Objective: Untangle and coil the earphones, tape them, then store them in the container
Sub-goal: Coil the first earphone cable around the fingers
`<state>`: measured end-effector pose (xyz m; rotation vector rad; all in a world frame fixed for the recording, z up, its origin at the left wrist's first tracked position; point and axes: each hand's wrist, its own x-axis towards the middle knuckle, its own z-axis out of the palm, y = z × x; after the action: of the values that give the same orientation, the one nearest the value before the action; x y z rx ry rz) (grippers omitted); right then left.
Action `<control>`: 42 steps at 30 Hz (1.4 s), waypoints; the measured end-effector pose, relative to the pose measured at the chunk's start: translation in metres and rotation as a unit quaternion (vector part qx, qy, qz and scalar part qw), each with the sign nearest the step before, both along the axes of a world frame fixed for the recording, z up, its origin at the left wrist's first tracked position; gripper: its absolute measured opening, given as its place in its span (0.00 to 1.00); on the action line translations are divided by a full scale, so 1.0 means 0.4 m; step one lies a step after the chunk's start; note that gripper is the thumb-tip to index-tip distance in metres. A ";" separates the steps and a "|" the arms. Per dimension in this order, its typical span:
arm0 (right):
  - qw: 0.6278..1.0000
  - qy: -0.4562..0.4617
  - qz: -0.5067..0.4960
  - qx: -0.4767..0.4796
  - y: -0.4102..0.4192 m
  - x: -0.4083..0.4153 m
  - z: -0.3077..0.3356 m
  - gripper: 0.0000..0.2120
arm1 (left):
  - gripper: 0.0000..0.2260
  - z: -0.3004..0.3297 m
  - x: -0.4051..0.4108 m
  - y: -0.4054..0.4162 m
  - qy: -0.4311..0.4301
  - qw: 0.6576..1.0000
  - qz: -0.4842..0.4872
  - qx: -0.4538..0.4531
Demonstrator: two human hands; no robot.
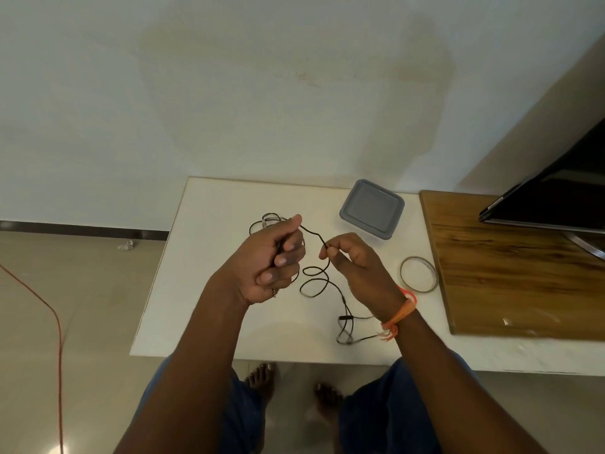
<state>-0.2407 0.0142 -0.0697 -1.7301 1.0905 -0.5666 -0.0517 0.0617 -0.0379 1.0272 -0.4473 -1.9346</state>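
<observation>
The black earphones [322, 283] hang and lie in loose loops over the white table [209, 290], strung between the two hands. The left hand [273, 257] is curled into a fist around a bunch of the cable, thumb up, with a few loops sticking out behind it toward the wall. From that fist a short stretch of cable runs across to the right hand [352, 262], which pinches the cord between thumb and forefinger, the other fingers folded in. Below that pinch the cord drops in two curls to the table, then trails toward the person's side of the table, where a small inline piece and the thin split ends lie near the right wrist. An orange wristband [401, 312] sits on that wrist.

Beyond the earphones, toward the wall, stands the grey container [371, 209] with its lid on. To the right of the earphones a roll of clear tape [418, 274] lies flat on the table, just beside a wooden board [510, 276]. A dark screen [556, 198] stands on the board, farther right.

On the floor left of the table runs an orange cable [49, 309].
</observation>
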 end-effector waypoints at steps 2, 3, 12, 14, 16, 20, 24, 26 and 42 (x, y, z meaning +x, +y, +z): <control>0.990 -0.101 -0.022 0.092 0.006 0.005 0.007 0.11 | 0.22 0.000 -0.016 -0.001 -0.091 0.995 0.035 -0.011; 0.978 -0.146 -0.039 0.141 0.010 0.009 0.008 0.11 | 0.22 0.000 -0.024 -0.002 -0.118 0.992 0.045 -0.023; 0.979 -0.056 0.043 0.189 0.045 0.027 0.013 0.09 | 0.23 0.019 -0.066 -0.018 -0.045 0.975 0.182 -0.115; 0.985 -0.022 0.080 0.151 0.045 0.025 0.021 0.09 | 0.23 0.018 -0.071 -0.020 -0.051 0.971 0.201 -0.116; 0.986 -0.005 0.100 0.134 0.042 0.022 0.029 0.08 | 0.23 0.009 -0.076 -0.025 -0.021 0.969 0.212 -0.123; 0.977 -0.010 0.125 0.173 0.033 0.012 0.035 0.06 | 0.20 -0.007 -0.087 -0.033 -0.064 0.958 0.229 -0.158; 0.970 -0.002 0.150 0.193 0.033 -0.006 0.038 0.07 | 0.18 -0.023 -0.074 -0.034 -0.242 0.927 0.221 -0.181; 0.974 -0.027 0.113 0.194 0.029 -0.012 0.039 0.09 | 0.17 -0.039 -0.071 -0.032 -0.325 0.908 0.191 -0.183; 0.952 -0.141 -0.079 0.261 -0.023 -0.068 0.057 0.19 | 0.22 -0.018 -0.084 -0.008 -0.419 0.901 -0.072 -0.088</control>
<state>-0.2681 0.0051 -0.0469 -1.0738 1.0605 -0.5441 -0.0854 0.0584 -0.0453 1.7178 -1.1773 -1.4431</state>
